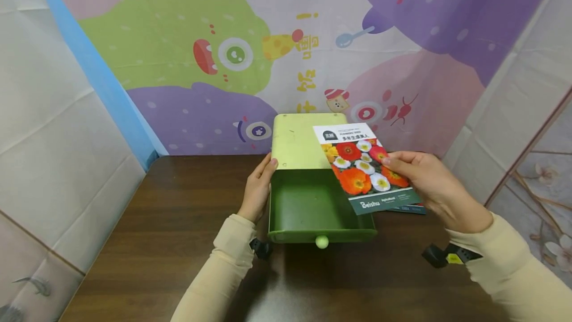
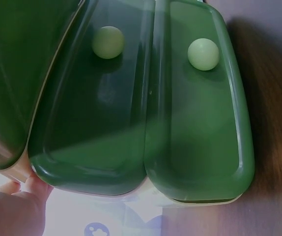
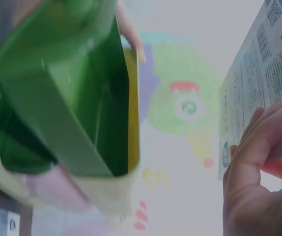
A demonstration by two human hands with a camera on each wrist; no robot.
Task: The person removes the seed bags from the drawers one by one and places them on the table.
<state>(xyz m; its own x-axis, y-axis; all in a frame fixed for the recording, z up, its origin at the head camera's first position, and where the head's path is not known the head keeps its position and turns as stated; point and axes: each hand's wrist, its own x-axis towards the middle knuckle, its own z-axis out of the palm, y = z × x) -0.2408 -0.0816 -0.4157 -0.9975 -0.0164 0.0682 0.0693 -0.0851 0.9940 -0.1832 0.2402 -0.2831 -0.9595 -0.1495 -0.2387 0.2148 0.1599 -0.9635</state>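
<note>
A small cabinet with a light green top [image 1: 297, 138] has its upper green drawer [image 1: 304, 202] pulled out, and no contents show in the visible part. The left hand [image 1: 258, 190] rests on the cabinet's left side, thumb at the top's edge; in the left wrist view that hand [image 2: 18, 204] touches the side beside two closed drawer fronts [image 2: 97, 113]. Above the drawer's right side, the right hand [image 1: 435, 188] pinches a flower seed packet [image 1: 362, 168] by its right edge. The right wrist view shows the packet's printed back [image 3: 251, 83] and the right hand [image 3: 264, 182] with bent fingers.
Another packet [image 1: 413, 209] lies on the brown table [image 1: 178, 242], right of the cabinet and partly hidden under the held one. A cartoon-patterned cloth [image 1: 178, 39] hangs behind the table. Pale panels [image 1: 44, 113] stand at both sides. The drawer's round knob [image 1: 321, 242] sticks out in front.
</note>
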